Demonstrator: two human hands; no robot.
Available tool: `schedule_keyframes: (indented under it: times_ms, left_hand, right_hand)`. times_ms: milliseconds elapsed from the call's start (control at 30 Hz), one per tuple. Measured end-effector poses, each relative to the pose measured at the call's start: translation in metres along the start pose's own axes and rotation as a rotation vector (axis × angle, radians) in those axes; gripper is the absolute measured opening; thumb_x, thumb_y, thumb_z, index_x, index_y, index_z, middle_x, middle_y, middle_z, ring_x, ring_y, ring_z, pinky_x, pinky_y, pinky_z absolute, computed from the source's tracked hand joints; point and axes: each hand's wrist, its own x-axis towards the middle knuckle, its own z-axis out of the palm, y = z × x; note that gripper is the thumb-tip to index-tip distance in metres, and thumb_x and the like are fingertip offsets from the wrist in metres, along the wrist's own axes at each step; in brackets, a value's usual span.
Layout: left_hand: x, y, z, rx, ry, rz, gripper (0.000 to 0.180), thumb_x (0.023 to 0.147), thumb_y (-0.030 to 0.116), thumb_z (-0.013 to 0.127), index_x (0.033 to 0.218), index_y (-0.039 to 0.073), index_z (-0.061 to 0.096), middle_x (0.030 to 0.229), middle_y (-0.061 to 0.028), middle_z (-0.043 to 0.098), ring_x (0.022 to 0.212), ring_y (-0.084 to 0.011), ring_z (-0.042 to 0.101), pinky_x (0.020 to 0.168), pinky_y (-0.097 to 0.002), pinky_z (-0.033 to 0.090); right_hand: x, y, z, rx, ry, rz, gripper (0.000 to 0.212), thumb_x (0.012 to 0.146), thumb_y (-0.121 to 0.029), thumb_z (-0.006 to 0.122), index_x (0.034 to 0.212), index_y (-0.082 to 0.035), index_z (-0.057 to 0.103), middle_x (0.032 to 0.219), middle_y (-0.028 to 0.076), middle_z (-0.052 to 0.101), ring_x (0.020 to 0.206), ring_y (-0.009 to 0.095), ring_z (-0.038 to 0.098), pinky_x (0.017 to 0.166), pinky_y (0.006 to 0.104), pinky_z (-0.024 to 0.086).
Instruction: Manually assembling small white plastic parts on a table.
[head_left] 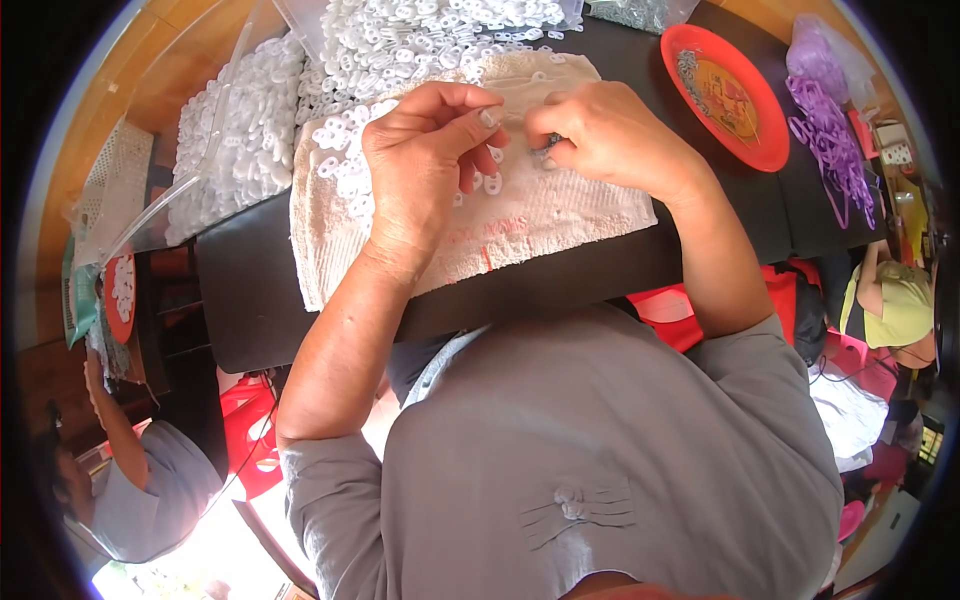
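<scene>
Fingertips meet over the middle of a cream terry-cloth towel (560,215) that we have spread on the dark tabletop (250,300). Our left hand (425,160) curls with thumb pressed to forefinger, pinching something too small for us to make out; our right hand (600,135) is closed around a small dark metal piece (551,141) that peeks out between its thumb and fingers. That piece lies just to the right of our left fingertips, almost touching them, so the right hand is the nearer and already has it; we cannot tell its long axis or which way it points, since only a tip shows. Small white plastic rings (335,165) lie scattered on the towel's left part, beside and under our left hand, with a much larger heap of them (240,130) beyond, partly in clear bags. A round red plate (765,150) sits well to the right, and purple loops (830,140) lie past it.
</scene>
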Motion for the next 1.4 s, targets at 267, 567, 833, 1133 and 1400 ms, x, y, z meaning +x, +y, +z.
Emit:
schedule_keyframes:
  times_ms: [267,567,833,1133,1400]
  left_hand:
    - [0.0,-0.004,0.002,0.053,-0.064,0.025,0.015,0.086,-0.003,0.065,0.101,-0.001,0.067,0.08,-0.0088,0.069,0.061,-0.0103,0.062,0.047,-0.021,0.044]
    - [0.004,-0.008,-0.002,0.12,-0.109,-0.013,0.017,0.084,-0.003,0.067,0.101,-0.003,0.066,0.082,-0.0097,0.069,0.068,-0.0146,0.067,0.049,-0.0227,0.045]
    - [0.003,-0.006,-0.002,0.095,-0.111,-0.002,0.021,0.077,-0.012,0.061,0.094,-0.003,0.069,0.078,-0.0075,0.067,0.058,-0.0083,0.058,0.049,-0.0225,0.047]
    - [0.007,-0.008,-0.006,0.096,-0.075,0.017,0.021,0.075,-0.011,0.062,0.093,-0.004,0.069,0.074,-0.0064,0.066,0.057,-0.0079,0.057,0.047,-0.0223,0.045]
    - [0.005,-0.006,-0.005,0.054,-0.059,0.021,0.019,0.077,-0.008,0.059,0.094,-0.004,0.068,0.073,-0.0068,0.065,0.054,-0.0088,0.056,0.044,-0.0231,0.044]
  right_hand:
    - [0.003,-0.002,-0.015,0.216,0.011,0.121,0.004,0.07,-0.002,0.062,0.072,-0.002,0.058,0.067,0.012,0.06,0.064,0.031,0.059,0.061,0.0417,0.044]
    - [-0.005,-0.001,-0.013,0.238,-0.062,-0.028,0.009,0.072,0.002,0.058,0.079,-0.002,0.054,0.063,0.011,0.053,0.056,0.025,0.053,0.055,0.0358,0.04]
    - [-0.006,-0.002,-0.019,0.229,-0.081,0.0,0.014,0.071,0.006,0.054,0.083,-0.001,0.056,0.067,0.012,0.056,0.058,0.025,0.054,0.055,0.0353,0.041]
    - [-0.005,-0.022,-0.018,0.202,-0.054,-0.021,0.011,0.073,0.005,0.055,0.083,-0.001,0.056,0.07,0.014,0.058,0.063,0.029,0.057,0.059,0.0386,0.043]
    - [-0.01,-0.026,-0.009,-0.017,-0.04,0.109,0.005,0.079,-0.002,0.057,0.084,-0.003,0.059,0.079,0.013,0.063,0.072,0.033,0.061,0.063,0.0426,0.046]
